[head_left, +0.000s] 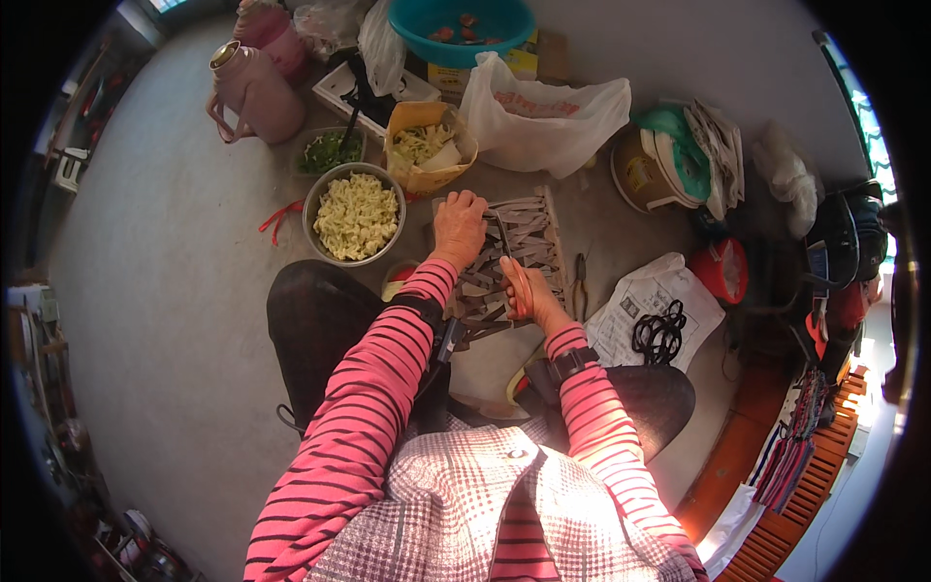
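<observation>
- Overall light: moderate daylight, uneven, strongest along the right side.
- Source: bright window (859, 126) at upper right; a smaller bright patch at the upper left corner.
- Glare: right rim burnt to white beside the orange slatted rack (817, 461), detail lost there.
- Direct light: pale, washed-out patches on the right sleeve (621, 475) and the checked vest (592, 514).
- Shade: dark trousers (320, 320) hold little detail; clutter (136, 543) at lower left is dim and indistinct.
- Floor (184, 310): evenly lit, soft grey.
- Sharpness: fair at centre, fine texture soft; edges smeared.
- Distortion: fisheye bending toward the rim; corners black.
</observation>
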A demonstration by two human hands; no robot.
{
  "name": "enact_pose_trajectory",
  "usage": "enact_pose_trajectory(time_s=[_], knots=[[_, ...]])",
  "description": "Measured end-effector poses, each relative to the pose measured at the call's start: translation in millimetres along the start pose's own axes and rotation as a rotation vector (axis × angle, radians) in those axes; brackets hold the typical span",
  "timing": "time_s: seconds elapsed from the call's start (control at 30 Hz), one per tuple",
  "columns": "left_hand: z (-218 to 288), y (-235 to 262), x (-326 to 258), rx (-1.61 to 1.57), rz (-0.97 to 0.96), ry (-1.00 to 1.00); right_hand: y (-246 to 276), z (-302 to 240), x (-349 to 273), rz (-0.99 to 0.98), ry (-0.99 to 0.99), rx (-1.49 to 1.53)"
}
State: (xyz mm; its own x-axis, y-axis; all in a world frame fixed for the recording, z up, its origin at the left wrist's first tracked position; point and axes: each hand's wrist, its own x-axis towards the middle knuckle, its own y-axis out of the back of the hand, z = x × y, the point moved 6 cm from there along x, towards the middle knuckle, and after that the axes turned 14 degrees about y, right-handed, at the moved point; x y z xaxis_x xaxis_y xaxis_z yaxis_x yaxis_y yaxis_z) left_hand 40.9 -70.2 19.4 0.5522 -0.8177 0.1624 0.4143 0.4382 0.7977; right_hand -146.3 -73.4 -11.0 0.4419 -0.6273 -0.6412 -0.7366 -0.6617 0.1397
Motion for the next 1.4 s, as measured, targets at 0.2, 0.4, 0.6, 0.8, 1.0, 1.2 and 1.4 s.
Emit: enact_pose_trajectory(time_s=[0.2, 0.4, 0.6, 0.8, 1.0, 1.2, 1.4], knots=[[4, 2, 1, 0.039, -0.010, 0.008, -5, -5, -1, -0.001, 0.111, 0.062], [5, -2, 3, 0.088, 0.041, -0.005, -5, -10, -1, 0.007, 0.150, 0.053], [3, -2, 6, 0.127, 0.033, 0.058, -5, -15, 5, -0.047, 0.161, -0.031], [4, 2, 7, 0.095, 0.020, 0.086, -8, -9, 6, -0.062, 0.112, -0.044], [5, 0, 6, 0.108, 0.044, 0.069, -6, -18, 15, -0.026, 0.175, -0.049], [5, 0, 6, 0.103, 0.007, 0.088, -6, -28, 24, -0.030, 0.150, -0.102], [4, 1, 9, 0.051, -0.054, 0.153, -10, -32, 21, -0.032, 0.192, -0.082]])
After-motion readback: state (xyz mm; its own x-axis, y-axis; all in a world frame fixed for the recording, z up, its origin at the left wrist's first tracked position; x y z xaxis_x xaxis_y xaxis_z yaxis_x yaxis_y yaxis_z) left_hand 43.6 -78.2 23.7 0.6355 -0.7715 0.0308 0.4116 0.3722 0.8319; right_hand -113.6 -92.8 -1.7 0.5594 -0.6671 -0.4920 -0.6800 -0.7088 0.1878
